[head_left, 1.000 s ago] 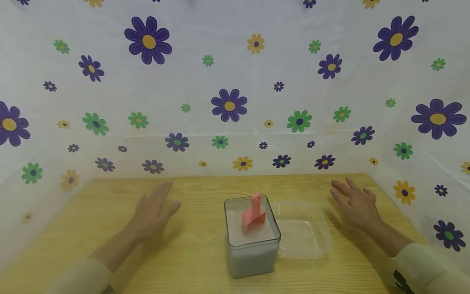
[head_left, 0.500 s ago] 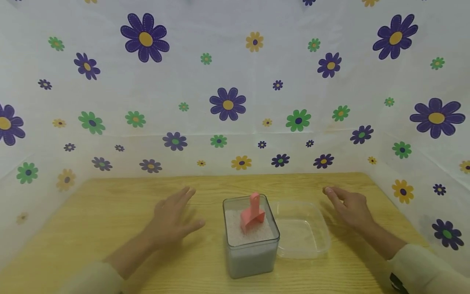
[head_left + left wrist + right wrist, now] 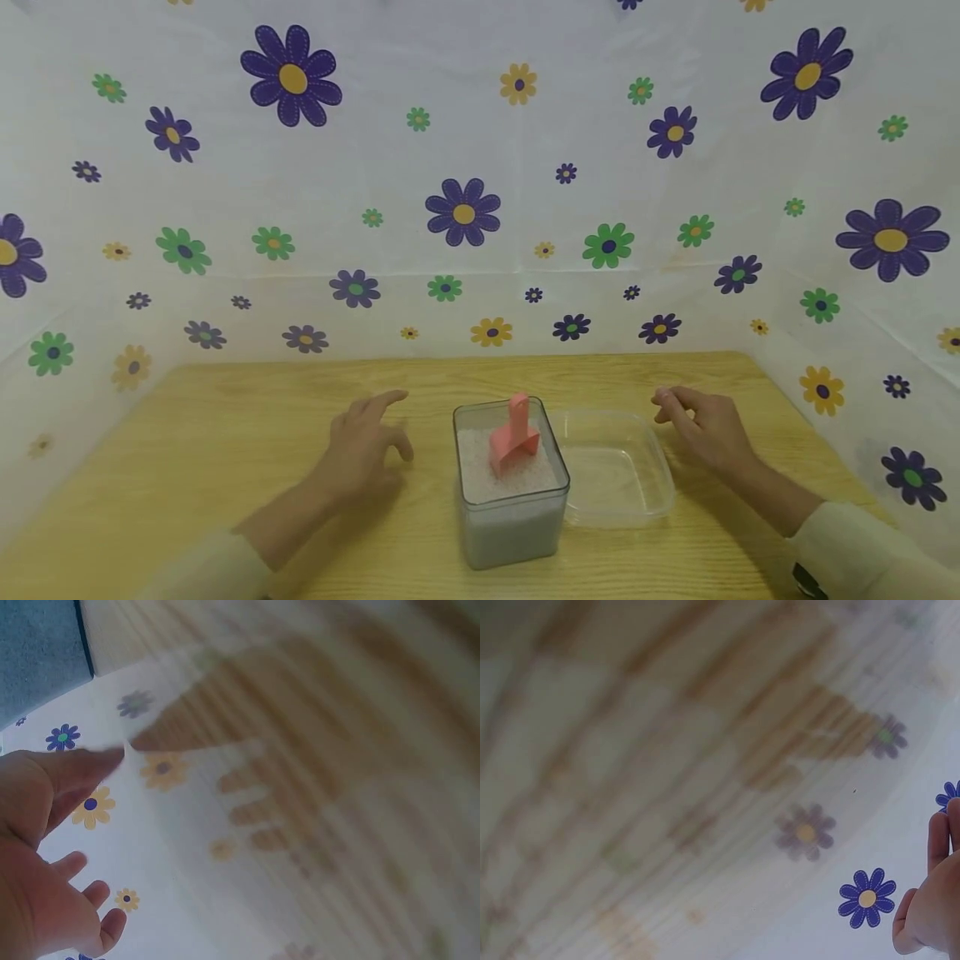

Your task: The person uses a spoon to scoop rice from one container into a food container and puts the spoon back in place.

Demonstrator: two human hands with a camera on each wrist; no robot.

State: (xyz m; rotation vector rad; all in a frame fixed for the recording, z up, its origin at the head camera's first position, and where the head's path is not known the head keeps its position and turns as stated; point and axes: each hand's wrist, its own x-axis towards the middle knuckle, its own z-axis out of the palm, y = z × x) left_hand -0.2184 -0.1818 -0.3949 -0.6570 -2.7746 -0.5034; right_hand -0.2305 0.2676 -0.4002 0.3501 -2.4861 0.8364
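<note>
A square see-through tub stands on the table, filled with pale granules. Lying on the granules is a pink scoop, its handle pointing up past the far rim. Right of the tub is a shallow clear plastic container. My left hand is left of the tub, fingers relaxed and holding nothing; in the left wrist view one fingertip of this hand meets its reflection on the glossy tabletop. Beyond the clear container's right side, my right hand has loosely bent fingers and nothing in it.
The wooden table reflects the hands in both wrist views. White flower-print sheeting closes off its back and sides. Light sleeves cover both forearms, a dark strap showing near the right sleeve.
My left hand has moved right, toward the tub, and its fingers have bent. The right hand's spread fingers have drawn together and loosely curled. Tub, scoop and clear container have stayed put.
</note>
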